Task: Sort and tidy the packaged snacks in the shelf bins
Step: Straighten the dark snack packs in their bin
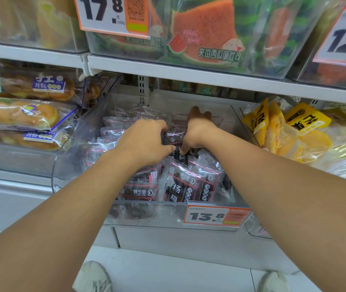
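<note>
both hands [147, 142] gripping dark packets [175, 138], arms outstretched

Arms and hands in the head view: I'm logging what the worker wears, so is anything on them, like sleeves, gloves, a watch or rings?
Both forearms are bare as far as the frame shows: no sleeves, no gloves, no watch or band on either wrist. The left hand shows no ring. The fingers of the right hand are partly hidden among the packets, so rings there cannot be ruled out.
</note>
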